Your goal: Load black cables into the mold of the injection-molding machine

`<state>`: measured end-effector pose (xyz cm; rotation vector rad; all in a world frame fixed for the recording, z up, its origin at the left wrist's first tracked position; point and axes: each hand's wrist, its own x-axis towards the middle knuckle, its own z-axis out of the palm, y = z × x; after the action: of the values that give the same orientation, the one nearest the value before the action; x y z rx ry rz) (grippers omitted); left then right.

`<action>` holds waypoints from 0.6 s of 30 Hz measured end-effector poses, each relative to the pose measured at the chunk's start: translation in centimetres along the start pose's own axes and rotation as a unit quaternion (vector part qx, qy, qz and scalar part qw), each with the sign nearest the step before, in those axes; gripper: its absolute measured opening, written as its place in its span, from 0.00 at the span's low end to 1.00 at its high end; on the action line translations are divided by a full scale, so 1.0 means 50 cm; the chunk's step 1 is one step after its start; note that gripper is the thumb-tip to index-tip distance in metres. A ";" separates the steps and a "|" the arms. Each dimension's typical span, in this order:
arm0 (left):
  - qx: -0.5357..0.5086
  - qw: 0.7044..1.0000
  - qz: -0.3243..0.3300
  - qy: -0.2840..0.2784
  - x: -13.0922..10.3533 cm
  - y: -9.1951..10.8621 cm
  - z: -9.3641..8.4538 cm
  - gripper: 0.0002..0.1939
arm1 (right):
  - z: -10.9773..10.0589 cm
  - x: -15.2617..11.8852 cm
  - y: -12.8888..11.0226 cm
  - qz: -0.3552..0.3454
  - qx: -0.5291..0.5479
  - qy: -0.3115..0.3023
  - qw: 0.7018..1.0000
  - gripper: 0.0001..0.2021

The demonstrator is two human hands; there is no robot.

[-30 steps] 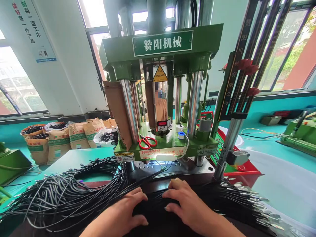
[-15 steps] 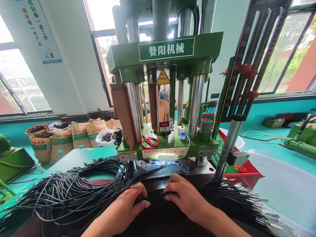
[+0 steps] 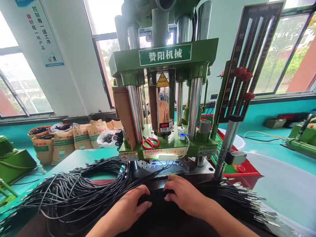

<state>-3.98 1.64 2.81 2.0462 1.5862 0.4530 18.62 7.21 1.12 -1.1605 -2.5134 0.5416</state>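
Thin black cables [image 3: 81, 194] lie in a big looped heap on the left of the bench, and some run across to the middle. My left hand [image 3: 132, 205] is curled with its thumb a little apart, black cables in its grasp. Close to its right, my right hand [image 3: 184, 194] bends its fingers and thumb round the same dark bundle. Single strands are hard to make out between the hands. Past my right hand the cables fan out to silvery connector ends [image 3: 256, 204]. A green press [image 3: 163, 54] stands just beyond both hands.
Red-handled scissors [image 3: 150, 143] and a blue-and-white tape roll [image 3: 182, 136] rest on the press bed. A lit white lamp [image 3: 168, 157] hangs on its front edge. Right are a metal post [image 3: 228, 144], a red tray [image 3: 247, 169] and a large white tub [image 3: 291, 184]. Paper sacks [image 3: 63, 144] stand back left.
The view has shifted slightly, so the press sits a little lower in the picture. Both hands keep nearly the same pose and place at the cables.
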 end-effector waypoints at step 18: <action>0.027 0.999 -0.039 -0.012 0.002 -0.003 0.011 0.16 | -0.007 0.020 -0.020 -0.040 -0.100 -0.018 0.994 0.08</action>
<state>-3.77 1.67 2.26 2.0125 1.6747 0.3585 17.47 7.45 2.01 -1.1195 -2.6821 0.2966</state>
